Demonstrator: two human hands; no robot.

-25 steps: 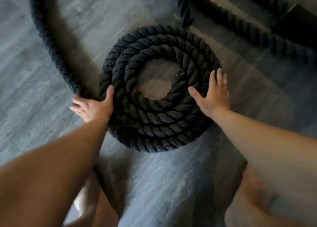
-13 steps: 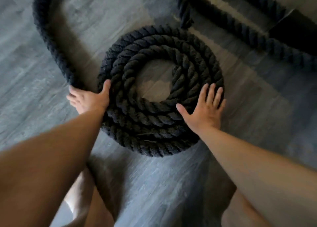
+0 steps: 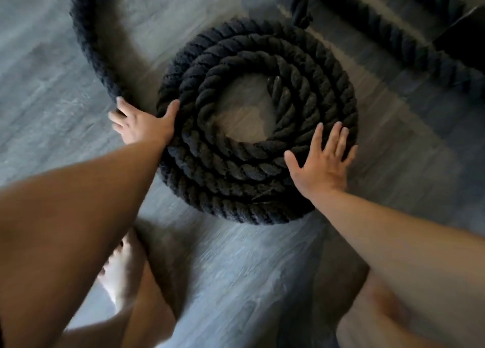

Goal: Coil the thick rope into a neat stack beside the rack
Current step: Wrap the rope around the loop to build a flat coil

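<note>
The thick black rope lies as a flat coil point(image 3: 236, 179) of several turns on the grey wood floor, its inner end point(image 3: 278, 90) curling into the bare middle. A loose stretch of the rope point(image 3: 89, 37) arcs away from the coil's left side toward the far left. My left hand point(image 3: 143, 128) lies over that stretch where it meets the coil, fingers curled on the rope and thumb against the outer turn. Fingers spread, my right hand point(image 3: 324, 164) rests flat on the coil's near right turns and holds nothing.
Another run of black rope point(image 3: 420, 48) crosses the far right, and a second piece point(image 3: 299, 3) comes down at the top centre. A dark rack base point(image 3: 464, 30) sits at the far right edge. My bare legs and a foot point(image 3: 123, 271) are close below the coil.
My right hand has slid from the coil's right side round to its near right and now lies flat on the turns. My left hand has stayed at the coil's left edge.
</note>
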